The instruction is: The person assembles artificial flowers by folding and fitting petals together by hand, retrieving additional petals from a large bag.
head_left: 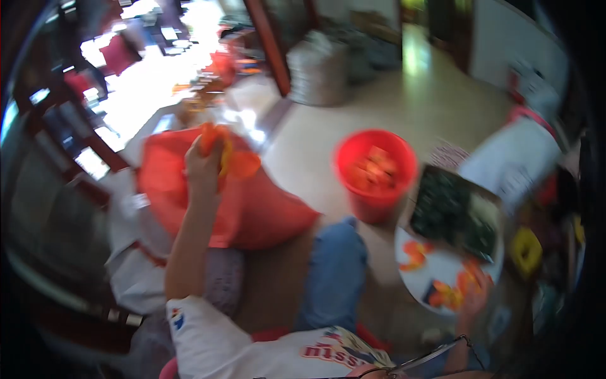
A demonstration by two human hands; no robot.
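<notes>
Raised over a big red sack, my left hand is closed around thin orange and yellow pieces, blurred, perhaps plastic or cloth. My right hand is low on the right at the edge of a white round tabletop. Its fingers are closed at an orange-and-yellow piece, with blur hiding the exact grip. More pieces of the same colours lie on that tabletop, beside a tray of dark green things.
A red bucket holding orange pieces stands on the floor ahead of my knee. White sacks stand at the back and right. A yellow roundish object is at far right. Bright light comes through the doorway at upper left.
</notes>
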